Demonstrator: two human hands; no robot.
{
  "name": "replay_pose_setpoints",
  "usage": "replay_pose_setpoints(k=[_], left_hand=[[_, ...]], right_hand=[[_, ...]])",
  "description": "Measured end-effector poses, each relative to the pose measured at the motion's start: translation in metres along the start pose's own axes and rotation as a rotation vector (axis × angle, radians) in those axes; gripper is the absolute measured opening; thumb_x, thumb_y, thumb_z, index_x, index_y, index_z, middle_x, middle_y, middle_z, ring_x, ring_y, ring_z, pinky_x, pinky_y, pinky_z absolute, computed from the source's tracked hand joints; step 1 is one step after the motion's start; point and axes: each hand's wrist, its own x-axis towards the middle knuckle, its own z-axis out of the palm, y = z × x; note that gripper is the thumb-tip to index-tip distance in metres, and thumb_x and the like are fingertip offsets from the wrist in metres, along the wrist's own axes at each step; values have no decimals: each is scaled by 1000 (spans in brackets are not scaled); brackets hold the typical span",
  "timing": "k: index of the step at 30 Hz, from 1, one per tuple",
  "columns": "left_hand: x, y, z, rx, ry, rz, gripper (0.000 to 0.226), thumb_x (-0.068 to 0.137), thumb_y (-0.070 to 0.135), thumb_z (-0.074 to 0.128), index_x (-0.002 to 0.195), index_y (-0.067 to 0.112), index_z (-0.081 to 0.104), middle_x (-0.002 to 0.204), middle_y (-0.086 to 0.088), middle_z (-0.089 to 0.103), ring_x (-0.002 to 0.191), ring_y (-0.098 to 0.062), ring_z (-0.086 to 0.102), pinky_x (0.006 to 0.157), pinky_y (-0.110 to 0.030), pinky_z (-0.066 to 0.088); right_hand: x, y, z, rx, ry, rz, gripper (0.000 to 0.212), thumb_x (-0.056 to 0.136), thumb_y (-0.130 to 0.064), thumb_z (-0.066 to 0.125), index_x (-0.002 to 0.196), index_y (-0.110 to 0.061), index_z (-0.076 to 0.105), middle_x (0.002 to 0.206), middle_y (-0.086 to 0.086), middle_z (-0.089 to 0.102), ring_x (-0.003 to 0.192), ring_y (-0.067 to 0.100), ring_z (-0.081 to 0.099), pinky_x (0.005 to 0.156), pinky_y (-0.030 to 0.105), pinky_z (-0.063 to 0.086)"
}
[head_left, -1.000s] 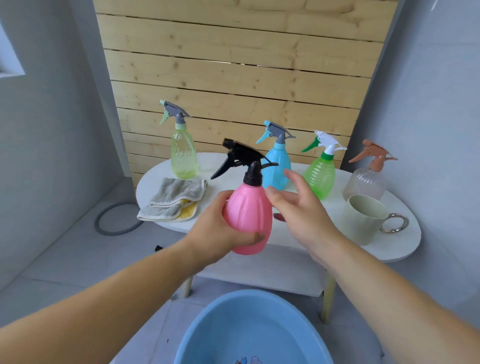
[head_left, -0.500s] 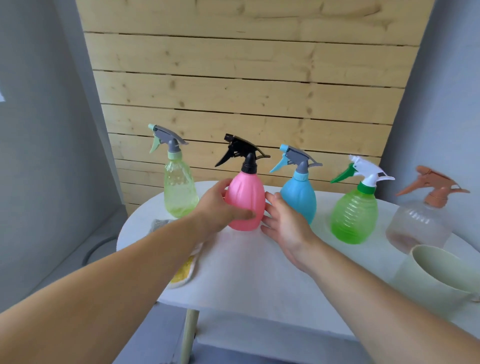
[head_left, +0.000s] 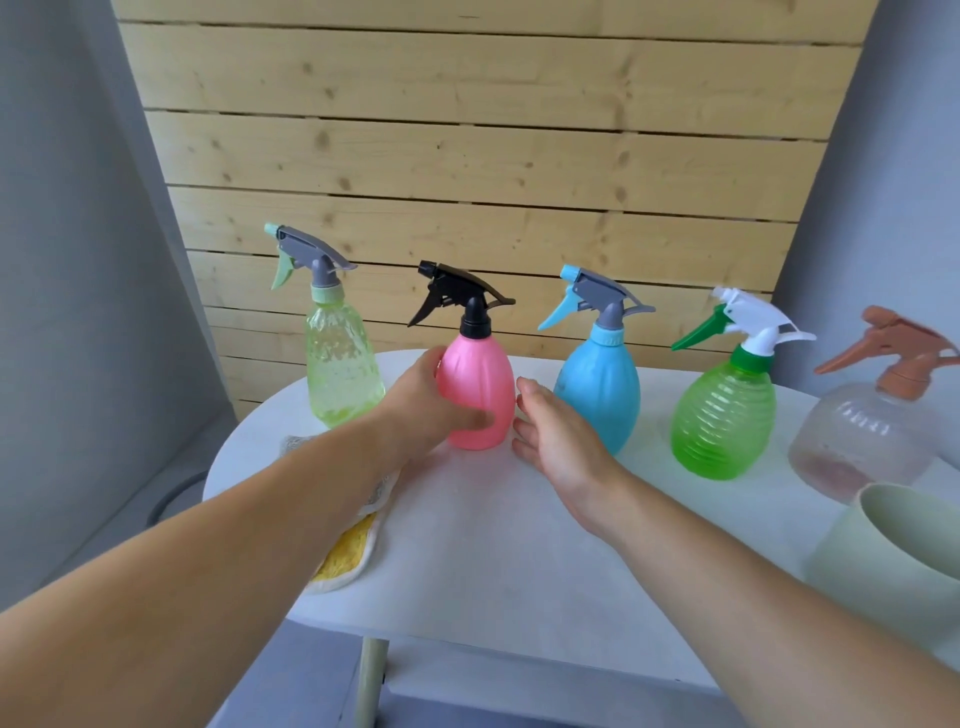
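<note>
A pink spray bottle (head_left: 480, 384) with a black trigger head stands upright on the white oval table (head_left: 493, 561). My left hand (head_left: 423, 408) grips its body from the left, thumb across the lower front. My right hand (head_left: 553, 439) lies just right of the bottle with straight fingers, its fingertips close to the bottle's side; whether they touch it I cannot tell.
In a row along the table's back stand a pale green bottle (head_left: 337, 369), a blue bottle (head_left: 597, 395), a green ribbed bottle (head_left: 724, 421) and a clear bottle with a brown head (head_left: 867, 436). A pale mug (head_left: 893, 556) sits at the right. A folded cloth (head_left: 345, 556) lies under my left forearm.
The pink bottle went from held in the air over a blue basin to standing on the table in the row. My right hand has drawn slightly back from it.
</note>
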Motion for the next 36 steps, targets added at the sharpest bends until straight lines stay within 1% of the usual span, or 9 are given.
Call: replay_pose_setpoints(k=[5,9,14,21,24,27,29,33,36], left_hand=[[-19,7,3,29,63,-55,113,77,25,90,162,18,16,150,-4,45,130,-27,52,84,-33,45],[-45,11,8,89,247,17,79,79,31,87,141,17,40,128,-4,51,115,-25,54,84,-36,48],[-65,18,23,114,143,65,25,88,27,76,102,23,56,82,5,62,70,-16,58,59,-27,43],[-95,21,37,96,-59,48,25,90,25,74,111,24,59,96,7,66,70,-10,60,47,-13,45],[-110,22,38,138,-117,59,44,91,30,75,129,27,53,119,3,60,99,-13,64,72,-23,55],[-132,29,38,206,-87,165,83,87,40,78,153,30,28,142,11,38,130,-9,46,101,-25,41],[-150,38,41,197,-51,238,98,80,46,83,155,33,21,137,19,30,128,-3,37,101,-20,32],[-185,48,41,156,-3,281,88,68,52,87,138,37,36,123,13,46,108,-7,53,87,-24,47],[-219,56,38,267,-30,298,86,67,55,83,139,40,37,119,14,46,107,-9,54,91,-24,46]], right_hand=[[-30,-17,-29,-258,321,-221,14,97,-25,51,104,-20,62,99,-6,64,102,15,61,85,25,50],[-37,-26,-58,-474,573,-291,29,93,-31,58,119,-17,56,119,-1,59,115,19,54,94,34,44],[-9,-31,-59,-432,472,22,62,86,-52,63,134,-20,42,129,8,56,115,30,57,91,39,49],[8,-27,-52,-394,520,39,46,83,-46,70,118,-23,51,110,0,66,88,25,58,77,33,47],[-13,-36,-52,-393,502,10,42,82,-48,68,114,-27,51,103,-5,66,89,23,61,76,35,50],[-57,-51,-51,-348,427,-54,39,79,-52,68,109,-33,52,94,-12,65,88,17,64,77,36,54],[-93,-60,-51,-316,348,-64,39,77,-53,71,107,-34,54,90,-12,66,85,12,65,73,33,53],[-157,-67,-59,-203,173,38,39,77,-52,75,102,-26,60,91,-1,71,81,11,68,66,27,49],[-191,-70,-77,-39,185,36,37,83,-45,73,97,-11,70,100,12,72,91,21,67,82,36,50]])
